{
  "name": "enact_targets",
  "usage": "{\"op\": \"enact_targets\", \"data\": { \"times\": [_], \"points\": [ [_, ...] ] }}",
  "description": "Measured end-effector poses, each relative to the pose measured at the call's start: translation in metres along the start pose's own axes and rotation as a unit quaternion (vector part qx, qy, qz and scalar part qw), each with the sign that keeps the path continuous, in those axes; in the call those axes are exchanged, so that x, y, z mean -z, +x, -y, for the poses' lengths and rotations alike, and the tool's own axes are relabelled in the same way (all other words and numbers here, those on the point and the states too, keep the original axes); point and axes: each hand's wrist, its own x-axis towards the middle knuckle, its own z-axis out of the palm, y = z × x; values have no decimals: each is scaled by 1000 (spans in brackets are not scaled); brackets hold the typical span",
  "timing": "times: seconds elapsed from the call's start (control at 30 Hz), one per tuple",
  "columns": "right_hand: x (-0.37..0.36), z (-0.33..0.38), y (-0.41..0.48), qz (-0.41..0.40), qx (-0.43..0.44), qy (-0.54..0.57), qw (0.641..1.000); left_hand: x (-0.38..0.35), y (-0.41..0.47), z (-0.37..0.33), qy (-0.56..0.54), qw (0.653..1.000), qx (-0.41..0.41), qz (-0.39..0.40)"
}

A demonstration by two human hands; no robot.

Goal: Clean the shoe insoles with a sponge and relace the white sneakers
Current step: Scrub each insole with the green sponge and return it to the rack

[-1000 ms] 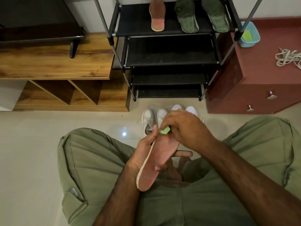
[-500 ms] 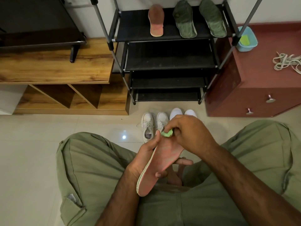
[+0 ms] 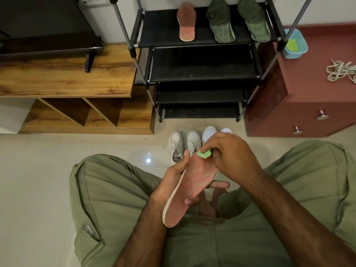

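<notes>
Pale floor tiles [image 3: 38, 170] all round, and dead centre the pink insole [image 3: 192, 187] lies tilted in the left hand [image 3: 173, 182], thumb and fingers curled round its edges. At its one o'clock tip, the right hand [image 3: 229, 160] pinches a green sponge [image 3: 203, 154] onto the toe. White sneakers [image 3: 185, 143] stand at twelve, with the shoe rack [image 3: 202, 74] beyond. Laces [image 3: 341, 71] are heaped on the red cabinet [image 3: 308, 97] at two.
</notes>
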Motion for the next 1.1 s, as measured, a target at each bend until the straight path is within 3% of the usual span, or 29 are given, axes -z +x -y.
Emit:
{"op": "enact_targets", "data": {
  "times": [0.17, 0.23, 0.3, 0.4, 0.5, 0.63, 0.73, 0.77, 0.87, 1.0, 1.1],
  "points": [
    [3, 6, -4, 59, 4, 75, 995, 2, -3, 3, -5, 1000, -3, 28],
    [4, 2, -3, 15, -33, 33, 999, 6, -1, 3, -11, 1000, -8, 28],
    [3, 3, -5, 33, -36, 20, 999, 7, 0, 3, -15, 1000, -14, 17],
    [3, 6, -9, 88, -66, 132, 985, 12, 0, 5, -38, 999, -17, -6],
    [0, 0, -8, -13, -94, 17, 995, 22, 4, 8, -18, 998, -9, -64],
    [-4, 5, -9, 48, -97, 45, 993, 28, 6, 10, 13, 994, -10, -104],
    [3, 2, -5, -39, -117, -51, 991, 27, 4, 8, 17, 993, -6, -117],
    [4, 3, -5, -31, -115, -70, 990, 28, 5, 8, 23, 992, -7, -127],
    [3, 6, -6, 72, -130, -1, 989, 22, 3, 8, 29, 988, -3, -152],
    [6, 0, -6, -30, -146, -67, 986, 19, 3, 6, 5, 982, -6, -188],
    [-2, -2, -12, 9, -122, -17, 992, 18, 4, 4, -19, 982, -15, -185]
  ]
}}
